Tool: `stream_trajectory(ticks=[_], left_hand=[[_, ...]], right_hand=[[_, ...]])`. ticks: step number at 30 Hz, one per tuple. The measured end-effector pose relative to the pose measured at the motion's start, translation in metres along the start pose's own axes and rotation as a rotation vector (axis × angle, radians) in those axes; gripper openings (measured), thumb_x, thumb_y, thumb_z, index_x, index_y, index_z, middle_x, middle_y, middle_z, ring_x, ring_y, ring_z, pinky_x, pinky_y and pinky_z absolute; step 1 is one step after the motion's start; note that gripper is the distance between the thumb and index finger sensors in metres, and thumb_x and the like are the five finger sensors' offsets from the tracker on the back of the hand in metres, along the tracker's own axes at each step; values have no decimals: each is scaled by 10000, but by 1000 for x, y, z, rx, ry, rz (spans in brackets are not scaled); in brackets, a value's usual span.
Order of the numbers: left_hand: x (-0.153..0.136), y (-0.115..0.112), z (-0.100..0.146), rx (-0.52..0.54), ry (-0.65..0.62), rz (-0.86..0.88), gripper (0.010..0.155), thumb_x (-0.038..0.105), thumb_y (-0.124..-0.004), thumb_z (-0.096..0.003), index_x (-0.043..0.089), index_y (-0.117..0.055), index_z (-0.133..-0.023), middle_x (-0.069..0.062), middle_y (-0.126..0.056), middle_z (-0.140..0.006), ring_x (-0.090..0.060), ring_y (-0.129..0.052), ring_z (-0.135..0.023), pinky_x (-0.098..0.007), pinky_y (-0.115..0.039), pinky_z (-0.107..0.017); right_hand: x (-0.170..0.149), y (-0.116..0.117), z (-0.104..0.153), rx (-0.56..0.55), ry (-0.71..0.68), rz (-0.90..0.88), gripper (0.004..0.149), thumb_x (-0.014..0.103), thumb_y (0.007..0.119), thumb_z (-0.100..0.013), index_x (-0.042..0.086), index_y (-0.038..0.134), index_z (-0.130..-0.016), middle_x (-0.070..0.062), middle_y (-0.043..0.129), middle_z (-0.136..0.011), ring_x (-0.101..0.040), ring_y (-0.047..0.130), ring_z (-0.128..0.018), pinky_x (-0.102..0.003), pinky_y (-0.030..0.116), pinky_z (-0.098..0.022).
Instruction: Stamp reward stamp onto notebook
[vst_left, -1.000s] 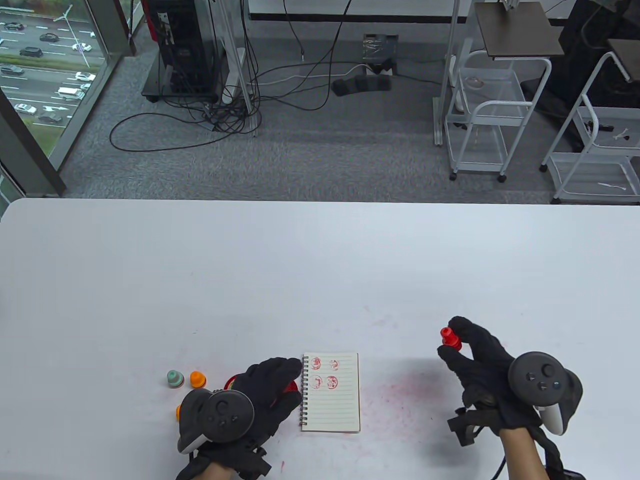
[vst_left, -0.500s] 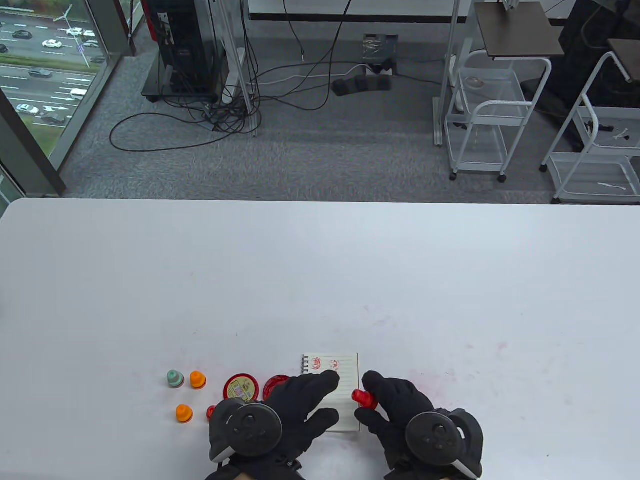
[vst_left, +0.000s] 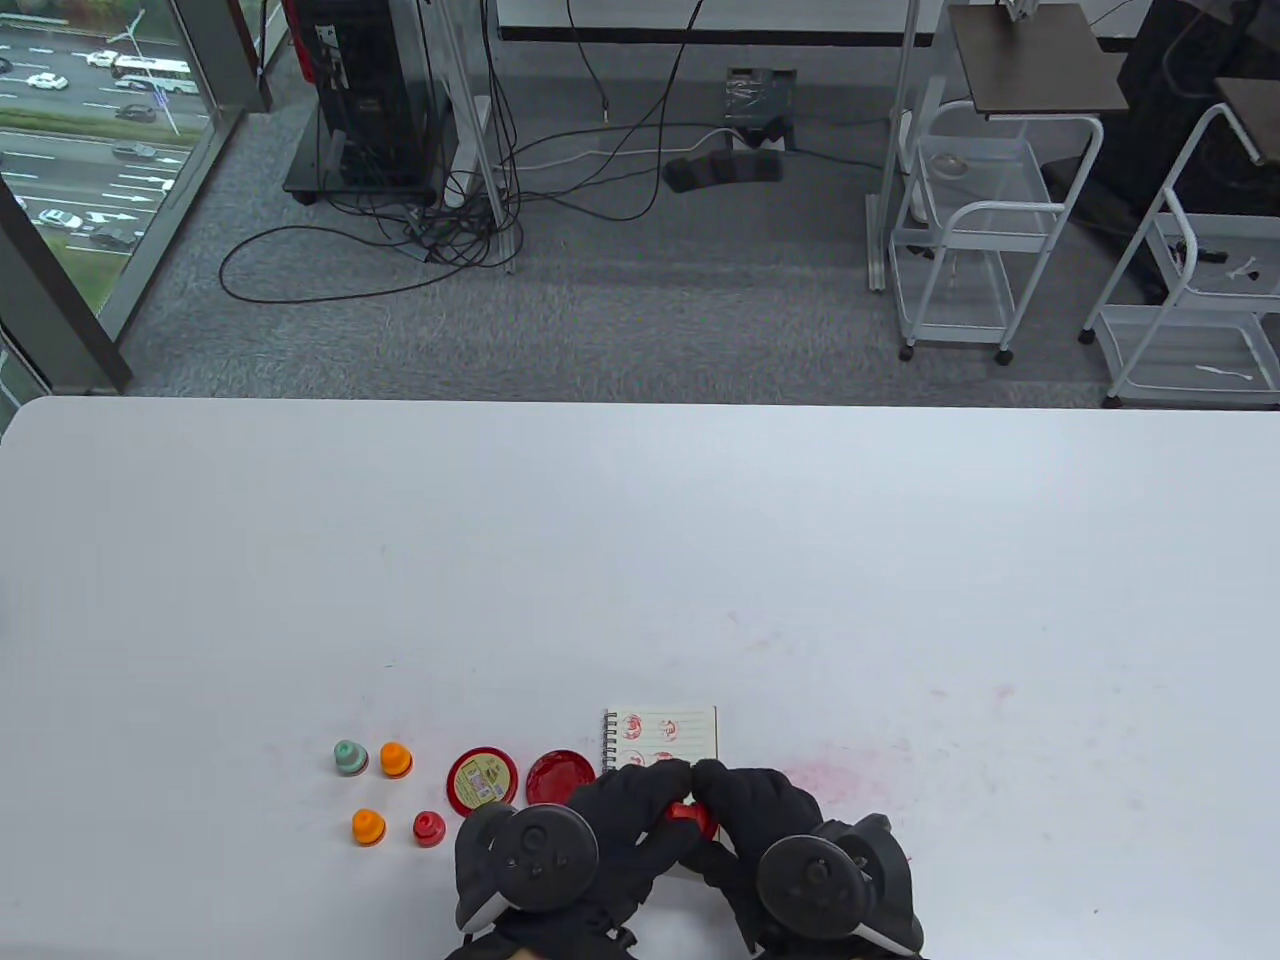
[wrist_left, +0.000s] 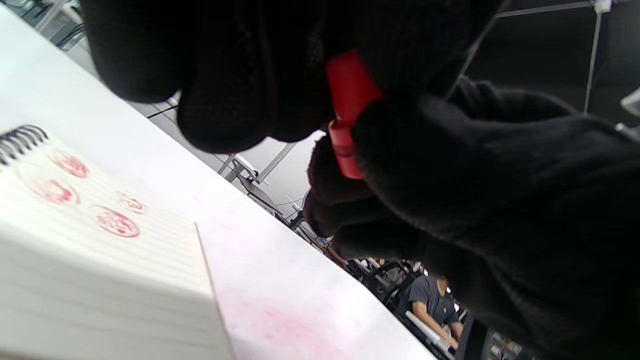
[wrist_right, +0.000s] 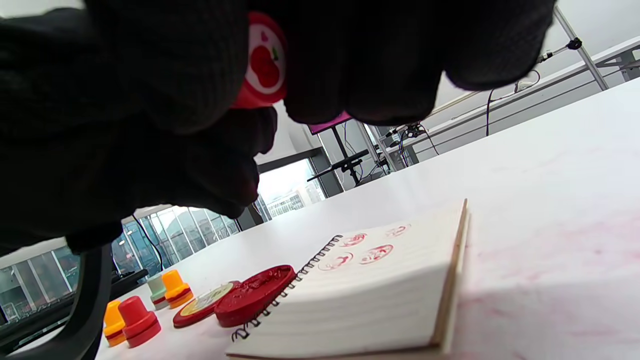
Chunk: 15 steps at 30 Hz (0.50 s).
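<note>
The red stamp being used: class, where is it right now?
In the table view the red stamp sits near the bottom centre, gripped between the left hand and right hand, above the notebook, whose near part they cover.

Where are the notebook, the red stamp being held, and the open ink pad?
notebook (vst_left: 690, 728), table view, bare lined page.
red stamp (wrist_left: 350, 100), left wrist view, its body.
ink pad (vst_left: 560, 775), table view, red centre.

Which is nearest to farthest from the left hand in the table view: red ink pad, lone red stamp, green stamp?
From the left hand:
1. Red ink pad, just beyond the fingers, beside the notebook.
2. Lone red stamp, to its left.
3. Green stamp, far left, back row.
</note>
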<state>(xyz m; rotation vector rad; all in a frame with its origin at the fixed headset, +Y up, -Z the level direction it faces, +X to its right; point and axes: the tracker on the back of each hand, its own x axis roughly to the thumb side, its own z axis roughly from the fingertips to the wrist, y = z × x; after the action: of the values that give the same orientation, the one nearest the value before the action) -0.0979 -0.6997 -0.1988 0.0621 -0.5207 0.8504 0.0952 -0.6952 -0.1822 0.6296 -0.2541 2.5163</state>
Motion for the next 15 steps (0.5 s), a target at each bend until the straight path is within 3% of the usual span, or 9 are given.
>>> stream_trajectory(ticks=[9,15], left_hand=[[-10,11,2,37,47,123,529,376,-841,-451,137,-822,-922,-107,-971,-801,-249,-1021,-599,-470,-874,-523],[-11,12,1,31,41,143,521,367,-841,-451,138,-828,-919,-111,-973,-802,-251,-1023,-599,-470,-876,-523]], right_hand=[[-7,-1,1,-35,34,-246,626,317,843,-405,107,620,-950,-130,813,-886,-448,859,-771,-632,748,-556],[-10,-1,1,-40,34,-290,618,309,852,-400,115,621,-939,-121,819,-868,-427,863,-764,-626,751,-555]])
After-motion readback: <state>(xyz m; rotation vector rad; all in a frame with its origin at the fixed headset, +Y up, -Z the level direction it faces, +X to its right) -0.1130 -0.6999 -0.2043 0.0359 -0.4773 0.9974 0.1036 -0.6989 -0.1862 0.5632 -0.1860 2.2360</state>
